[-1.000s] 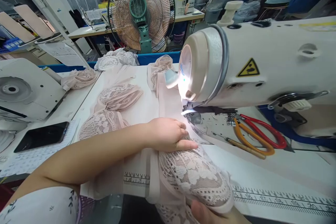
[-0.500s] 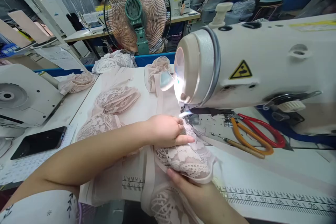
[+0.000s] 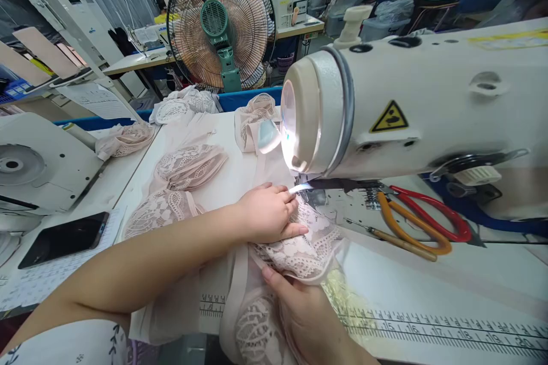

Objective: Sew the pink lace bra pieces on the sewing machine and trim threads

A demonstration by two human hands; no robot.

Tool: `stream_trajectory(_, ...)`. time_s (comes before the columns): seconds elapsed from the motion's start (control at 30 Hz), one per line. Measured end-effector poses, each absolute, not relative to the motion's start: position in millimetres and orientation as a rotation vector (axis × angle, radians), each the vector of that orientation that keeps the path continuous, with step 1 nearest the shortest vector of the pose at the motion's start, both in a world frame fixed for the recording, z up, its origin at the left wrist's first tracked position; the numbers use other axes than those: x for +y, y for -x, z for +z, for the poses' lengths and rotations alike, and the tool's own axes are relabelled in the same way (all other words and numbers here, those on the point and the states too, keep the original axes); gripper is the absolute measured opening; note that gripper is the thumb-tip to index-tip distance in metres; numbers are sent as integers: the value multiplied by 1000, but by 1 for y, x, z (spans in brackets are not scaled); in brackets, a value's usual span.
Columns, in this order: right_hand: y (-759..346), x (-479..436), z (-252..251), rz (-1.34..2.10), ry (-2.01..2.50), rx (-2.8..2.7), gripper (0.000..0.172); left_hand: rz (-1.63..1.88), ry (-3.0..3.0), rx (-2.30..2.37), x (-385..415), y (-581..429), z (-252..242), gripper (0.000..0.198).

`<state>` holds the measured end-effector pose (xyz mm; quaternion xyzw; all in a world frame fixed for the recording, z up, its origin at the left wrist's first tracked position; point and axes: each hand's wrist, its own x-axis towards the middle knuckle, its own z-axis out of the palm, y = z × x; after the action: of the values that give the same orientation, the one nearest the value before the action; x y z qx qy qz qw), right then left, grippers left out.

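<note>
The table (image 3: 385, 268) spreads beneath and in front of the machine (image 3: 436, 97), whose lamp is lit. A fan (image 3: 216, 23) stands beyond the machine. The lace garment (image 3: 299, 254) lies just in front of the machine's head, one cup reaching toward the needle area and the other at the table's near edge. More lace pieces (image 3: 190, 165) lie left of the machine.

The left hand (image 3: 272, 214) presses palm down on the cup beside the machine's head, fingers slightly bent; whether they pinch cloth I cannot tell. The right hand (image 3: 310, 311), nearer the wearer, has the cup's edge closed between its thumb above and fingers beneath.

The left fingertips are close to the needle area, so a slip or sudden feed could catch them. Uneven pull between the hands could pucker the sheer cloth, and the loose cup's weight could drag the edge askew.

Under the machine's arm lie scissors (image 3: 411, 218) and, just in front, an awl (image 3: 402, 244); a careless sweep of cloth could snag on either.
</note>
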<state>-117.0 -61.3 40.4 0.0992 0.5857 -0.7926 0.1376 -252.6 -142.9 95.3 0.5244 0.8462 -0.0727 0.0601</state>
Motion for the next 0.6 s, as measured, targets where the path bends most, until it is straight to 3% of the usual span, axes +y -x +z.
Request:
stream_trajectory(0.13,123,-59,54,-2271,-203,1686,47,-247,-1576,2610,-143,259,95,59)
stream_trajectory(0.4,137,-71,65,-2469,-172,1571,49,-286,-1171,2616,-135,247,113,67)
stream_trajectory(0.5,129,-66,63,-2344,-95,1671,51,-253,-1086,2541,-142,240,121,75)
stream_trajectory(0.6,111,-43,66,-1978,200,1952,52,-280,-1154,2472,-159,244,124,61)
